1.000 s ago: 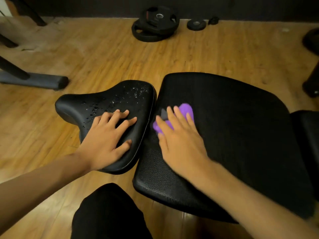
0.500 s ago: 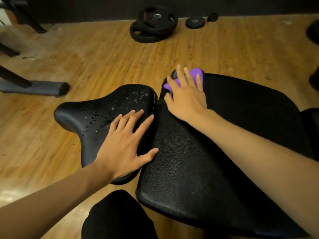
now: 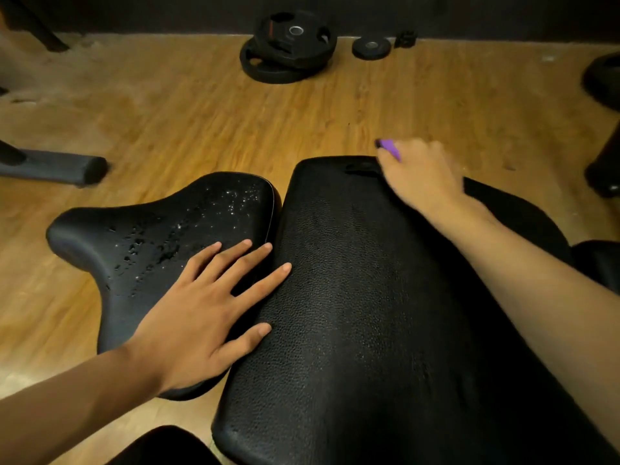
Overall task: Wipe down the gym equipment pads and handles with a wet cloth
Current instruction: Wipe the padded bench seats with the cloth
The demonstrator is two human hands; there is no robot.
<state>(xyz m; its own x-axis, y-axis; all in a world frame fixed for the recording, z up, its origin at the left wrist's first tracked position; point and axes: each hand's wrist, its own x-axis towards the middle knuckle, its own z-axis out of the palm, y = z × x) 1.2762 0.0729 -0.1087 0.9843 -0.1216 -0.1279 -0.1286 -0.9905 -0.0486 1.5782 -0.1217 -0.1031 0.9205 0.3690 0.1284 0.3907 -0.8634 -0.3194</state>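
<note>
Fingers of the right hand (image 3: 421, 172) curl over the far edge of a large black pebble-grained leather bench pad (image 3: 369, 313) and grip a small purple cloth (image 3: 390, 148). One end of the cloth pokes out on the thumb side, just past the pad's rim. The hand is blurred, so the exact lie of each finger cannot be told. The bare right forearm (image 3: 523, 273) stretches diagonally across the pad from the lower right. The left hand (image 3: 201, 317) lies released and flat, its fingers (image 3: 241, 260) straight and spread. Most of the palm and the outer fingers rest on a smaller black saddle-shaped seat pad (image 3: 151, 236), while the forefinger tip and the thumb reach onto the near-left edge of the bench pad. The two pads sit side by side, almost touching. Water droplets (image 3: 228, 199) bead across the top of the seat pad, just beyond the left fingertips. Below the pads spreads a honey-coloured wooden plank floor (image 3: 201, 112). By the dark back wall lies a stack of black weight plates (image 3: 288, 52), with one small black plate (image 3: 371, 48) just to their right. A grey padded bar (image 3: 57, 167) lies on the floor at the left, and the person's dark-clad knee (image 3: 161, 444) shows at the bottom edge.
</note>
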